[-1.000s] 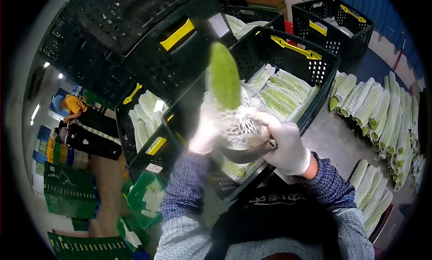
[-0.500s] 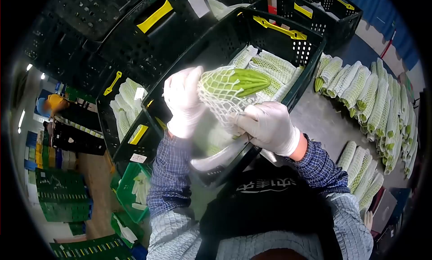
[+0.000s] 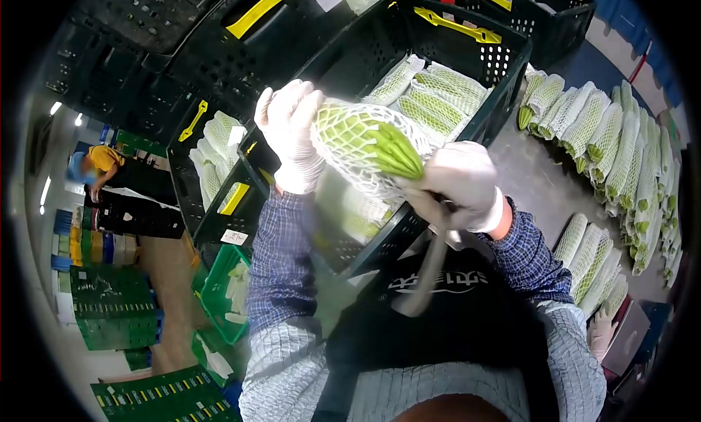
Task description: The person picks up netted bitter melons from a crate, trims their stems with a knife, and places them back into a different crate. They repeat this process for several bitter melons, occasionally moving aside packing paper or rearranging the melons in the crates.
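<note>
A green ridged gourd (image 3: 365,141) in a white foam net sleeve (image 3: 350,130) is held above a black crate (image 3: 467,39). My left hand (image 3: 290,133), in a white glove, grips the gourd's netted left end. My right hand (image 3: 460,185), also gloved, holds the net's lower right edge by the gourd's bare pointed tip. A grey, blurred metal tool (image 3: 431,265) hangs down from my right hand.
The black crate holds several netted gourds (image 3: 438,93). More netted gourds (image 3: 621,152) lie in rows on the grey table at right. Other black crates (image 3: 219,166) stand left and behind. A person in yellow (image 3: 102,163) works far left among green crates (image 3: 117,312).
The gourd swung from upright to lying across, tip pointing right and down. The net now covers more of it. The grey tool hangs lower.
</note>
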Demonstrator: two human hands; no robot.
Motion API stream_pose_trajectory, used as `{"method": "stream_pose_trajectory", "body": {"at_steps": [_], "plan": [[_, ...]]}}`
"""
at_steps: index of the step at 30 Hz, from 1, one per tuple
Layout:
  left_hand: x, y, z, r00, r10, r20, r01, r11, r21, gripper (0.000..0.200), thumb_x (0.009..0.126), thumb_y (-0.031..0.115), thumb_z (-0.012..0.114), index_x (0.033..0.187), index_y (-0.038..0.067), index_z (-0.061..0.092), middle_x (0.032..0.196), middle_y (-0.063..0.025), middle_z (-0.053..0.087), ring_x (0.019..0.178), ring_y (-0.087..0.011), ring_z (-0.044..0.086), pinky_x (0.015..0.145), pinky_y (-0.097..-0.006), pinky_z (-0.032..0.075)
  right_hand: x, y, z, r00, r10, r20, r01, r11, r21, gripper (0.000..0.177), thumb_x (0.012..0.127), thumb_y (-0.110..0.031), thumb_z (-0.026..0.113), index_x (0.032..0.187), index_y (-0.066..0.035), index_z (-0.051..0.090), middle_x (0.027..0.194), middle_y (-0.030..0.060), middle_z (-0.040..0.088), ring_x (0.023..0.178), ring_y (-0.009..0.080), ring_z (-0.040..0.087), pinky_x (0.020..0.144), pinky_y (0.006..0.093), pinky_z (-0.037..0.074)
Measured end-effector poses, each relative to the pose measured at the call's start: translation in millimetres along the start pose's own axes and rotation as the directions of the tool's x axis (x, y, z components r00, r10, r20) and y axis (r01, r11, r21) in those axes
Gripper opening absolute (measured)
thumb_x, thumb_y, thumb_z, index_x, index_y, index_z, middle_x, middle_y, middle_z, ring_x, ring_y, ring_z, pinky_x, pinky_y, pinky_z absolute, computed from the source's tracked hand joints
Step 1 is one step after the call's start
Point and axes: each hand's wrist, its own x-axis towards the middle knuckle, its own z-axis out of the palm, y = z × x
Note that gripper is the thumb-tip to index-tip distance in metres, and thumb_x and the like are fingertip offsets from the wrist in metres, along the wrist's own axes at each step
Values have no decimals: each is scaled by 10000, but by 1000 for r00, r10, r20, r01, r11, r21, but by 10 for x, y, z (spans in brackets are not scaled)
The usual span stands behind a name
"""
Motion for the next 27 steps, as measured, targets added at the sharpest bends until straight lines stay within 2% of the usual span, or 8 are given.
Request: {"method": "stream_pose_trajectory", "body": {"at_steps": [4,7,12,17,20,22,25,27], "plan": [[-73,-112,18,999,4,-39,-1,997,71,410,703,61,803,1074,184,679,1070,-51,666,1076,-228,635,1095,-447,352,-91,54,29,839,187,-511,-45,960,277,165,905,-61,560,1012,23,653,788,52,669,464,69,466,474,211,401],[-103,-97,20,999,-30,-38,32,998,50,422,713,98,827,1092,213,683,1152,-51,628,1161,-239,595,1109,-477,337,60,-13,-148,647,735,-205,-381,543,748,236,998,-177,589,1127,11,652,913,33,704,508,-5,471,468,143,378],[-26,6,49,998,63,11,-64,994,93,403,751,203,819,1125,275,690,1244,-32,584,1236,-291,531,1112,-537,323,192,119,56,705,590,393,-665,357,656,493,918,-292,710,1268,29,580,1111,102,691,975,154,645,895,293,508],[187,116,22,962,-256,94,268,953,-143,688,925,125,678,1524,140,341,1484,-159,379,1365,-301,391,1148,-432,297,276,17,152,709,626,325,-597,286,750,662,849,-128,744,1418,48,454,1263,116,636,1107,145,613,970,291,485],[236,90,14,645,-589,486,748,357,-560,657,971,256,621,1488,-11,318,1442,-205,482,1296,-313,519,1113,-433,402,195,95,226,833,551,59,-458,624,633,752,832,-186,747,1440,92,404,1308,200,589,1162,199,598,984,328,486],[344,116,-35,252,-411,876,537,-693,-480,716,902,492,667,1388,5,468,1320,-162,581,1217,-256,573,1065,-406,448,172,134,288,817,577,-10,-487,699,523,761,827,-190,744,1441,98,399,1295,221,588,1166,214,603,976,333,490],[176,290,179,397,-64,915,503,-819,-276,805,917,585,600,1367,-66,452,1342,-296,550,1280,-422,528,1082,-556,438,229,56,260,825,563,-45,-550,819,164,764,812,-206,749,1438,75,413,1210,228,633,1043,279,658,907,341,522],[151,443,212,183,-246,952,486,-819,-305,780,905,567,626,1344,-57,467,1296,-318,565,1280,-458,516,1068,-595,438,255,-75,211,840,541,-38,-537,822,-191,736,765,-187,767,1405,35,481,1084,181,693,810,318,717,761,343,570]]}}
